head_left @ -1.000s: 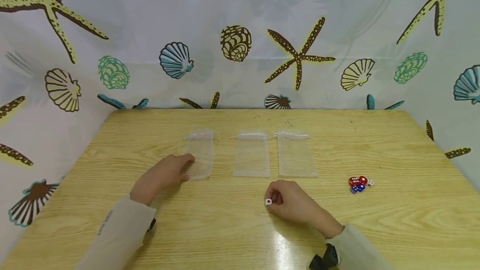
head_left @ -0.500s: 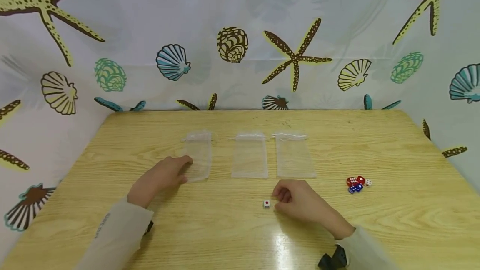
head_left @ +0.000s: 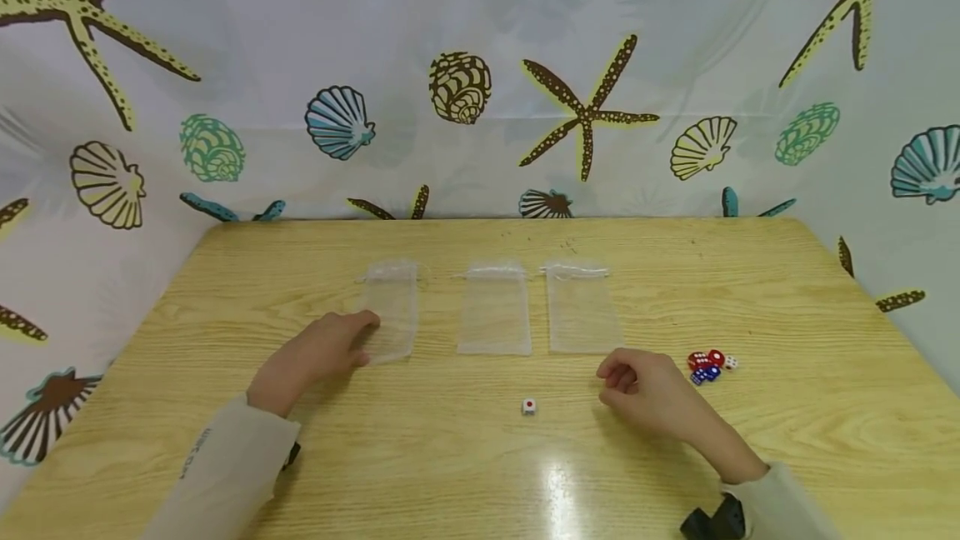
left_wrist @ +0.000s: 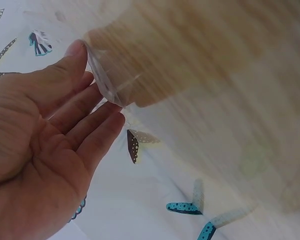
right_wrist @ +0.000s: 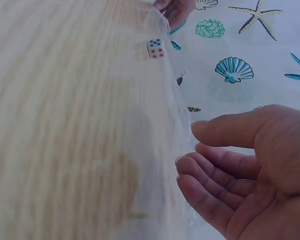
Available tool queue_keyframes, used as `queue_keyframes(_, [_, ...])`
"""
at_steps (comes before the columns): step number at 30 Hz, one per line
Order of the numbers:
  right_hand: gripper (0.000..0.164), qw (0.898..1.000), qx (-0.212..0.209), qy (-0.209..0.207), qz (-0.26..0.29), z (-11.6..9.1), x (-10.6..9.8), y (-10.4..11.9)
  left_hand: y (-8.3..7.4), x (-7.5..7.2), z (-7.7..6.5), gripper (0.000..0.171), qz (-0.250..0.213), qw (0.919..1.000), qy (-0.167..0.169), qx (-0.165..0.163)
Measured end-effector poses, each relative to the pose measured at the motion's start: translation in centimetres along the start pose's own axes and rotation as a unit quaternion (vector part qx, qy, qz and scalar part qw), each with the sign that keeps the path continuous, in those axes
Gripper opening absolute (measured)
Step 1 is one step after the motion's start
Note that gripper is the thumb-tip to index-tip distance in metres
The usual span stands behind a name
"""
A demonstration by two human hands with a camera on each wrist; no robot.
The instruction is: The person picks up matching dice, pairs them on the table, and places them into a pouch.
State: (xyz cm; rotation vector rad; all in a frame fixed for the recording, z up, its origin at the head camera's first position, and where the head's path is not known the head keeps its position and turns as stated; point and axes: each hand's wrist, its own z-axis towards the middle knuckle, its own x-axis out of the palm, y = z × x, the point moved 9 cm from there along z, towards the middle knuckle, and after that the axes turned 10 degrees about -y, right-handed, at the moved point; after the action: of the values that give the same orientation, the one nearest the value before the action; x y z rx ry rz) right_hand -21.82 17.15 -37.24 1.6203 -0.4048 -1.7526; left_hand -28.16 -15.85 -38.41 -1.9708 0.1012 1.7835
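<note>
My left hand [head_left: 315,361] rests at the left edge of the leftmost sheer white drawstring bag [head_left: 392,311], its fingers and thumb apart. In the left wrist view those fingers [left_wrist: 97,132] are loosely extended and grip nothing visible. My right hand [head_left: 660,394] hovers over the right part of the table, its fingers loosely bent with nothing between them. A white die [head_left: 529,407] with a red dot on top sits alone on the table, left of the right hand; the right wrist view shows this die [right_wrist: 155,48] farther off. Several red, blue and white dice [head_left: 708,367] lie clustered beyond the right hand.
Two more sheer bags, a middle one [head_left: 495,311] and a right one [head_left: 583,311], lie flat in a row with the first. A wooden table [head_left: 300,273] carries everything. White cloth [head_left: 405,15] printed with shells and starfish surrounds its back and sides.
My right hand has let go of the white die on the table and moved right, toward the dice cluster. The left hand has stayed by the left bag. The head view has shifted slightly.
</note>
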Motion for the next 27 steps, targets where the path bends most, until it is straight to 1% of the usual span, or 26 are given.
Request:
queue_keyframes(6, [0.013, 1.0, 0.011, -0.023, -0.013, -0.5, -1.7, -1.1, 0.1, -0.2, 0.0, 0.049, 0.0, 1.0, -0.006, 0.004])
queue_keyframes(10, [0.013, 0.999, 0.025, -0.03, -0.024, -0.9, -2.7, -2.5, 0.1, -0.1, 0.0, 0.048, -0.002, 0.9999, -0.007, 0.007])
queue_keyframes(17, [0.017, 0.996, 0.063, -0.042, -0.039, -2.0, -5.0, -5.0, 0.0, 0.0, -0.1, 0.048, -0.007, 0.9999, -0.007, 0.008])
queue_keyframes(23, [0.018, 0.994, 0.066, -0.064, -0.061, -2.7, -6.8, -6.5, -0.1, -0.2, -0.2, 0.048, -0.005, 0.9999, -0.008, 0.005])
queue_keyframes(27, [0.019, 0.991, 0.082, -0.069, -0.077, -3.1, -7.8, -7.8, -0.2, -0.3, -0.3, 0.048, -0.006, 0.9999, -0.009, 0.005])
